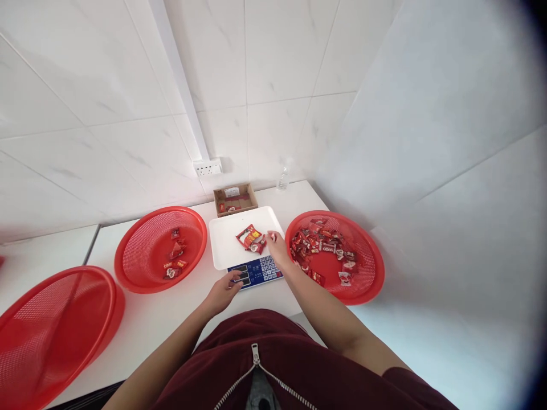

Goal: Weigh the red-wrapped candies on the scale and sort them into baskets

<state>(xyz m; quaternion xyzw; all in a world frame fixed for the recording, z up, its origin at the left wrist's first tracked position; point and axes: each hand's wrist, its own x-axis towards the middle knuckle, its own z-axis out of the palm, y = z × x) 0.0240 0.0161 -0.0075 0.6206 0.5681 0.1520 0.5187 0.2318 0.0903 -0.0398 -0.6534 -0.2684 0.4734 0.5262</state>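
A digital scale with a blue keypad panel [270, 267] stands on the table in front of me, topped by a white weighing tray [222, 250]. Several red wrapped candies [258, 247] and a larger red and yellow packet [248, 236] lie together on that tray. My right hand [277, 249] is over the tray's right side, fingers pinched around a small red-and-white wrapped candy, mostly hidden by the fingers. At the scale's left display, my left hand [225, 290] rests with fingers slightly bent and apart, holding nothing.
To the right, a red mesh basket [376, 267] holds many wrapped candies. Another red basket [123, 256] on the left has several. An additional red basket [106, 319] sits nearer left. Behind the tray are a cardboard box [252, 199] and a clear bottle [283, 179].
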